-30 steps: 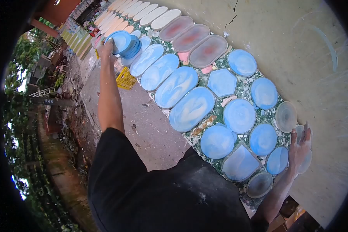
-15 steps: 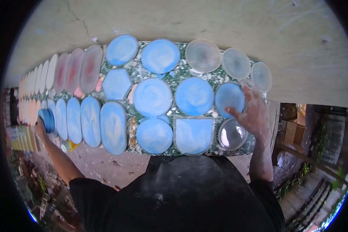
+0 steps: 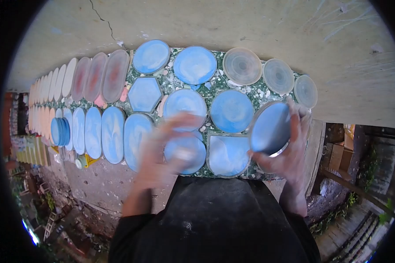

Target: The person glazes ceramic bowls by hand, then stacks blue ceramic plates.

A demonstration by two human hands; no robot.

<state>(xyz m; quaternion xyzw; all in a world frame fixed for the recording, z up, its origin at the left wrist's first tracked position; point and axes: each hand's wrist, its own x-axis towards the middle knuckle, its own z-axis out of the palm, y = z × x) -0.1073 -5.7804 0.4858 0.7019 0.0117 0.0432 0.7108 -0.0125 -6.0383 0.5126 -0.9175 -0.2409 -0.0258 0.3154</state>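
My right hand [image 3: 289,149] grips a round mould [image 3: 270,127] by its right edge, thumb at the lower rim and fingers at the upper right. The mould is filled with smooth, shiny blue and is tilted up off the table. My left hand [image 3: 162,140], blurred by motion, passes above the blue pieces with thumb and fingers apart and nothing between them. Beneath it show a round blue-and-white piece [image 3: 186,162] and a long oval one [image 3: 136,131]. A D-shaped blue piece [image 3: 229,153] lies between my hands, below a round blue one [image 3: 232,111].
A green speckled tabletop [image 3: 162,83] runs along a cracked wall [image 3: 184,22]. Cloudy round moulds [image 3: 242,65] line the back right. Reddish ovals [image 3: 115,76] and a stack of blue discs [image 3: 60,131] are at the left. Cardboard boxes [image 3: 335,153] stand beyond the right end.
My left hand has let go of the stack of blue discs and swung right toward the middle. My right hand has picked up the round blue-filled mould and tilted it.
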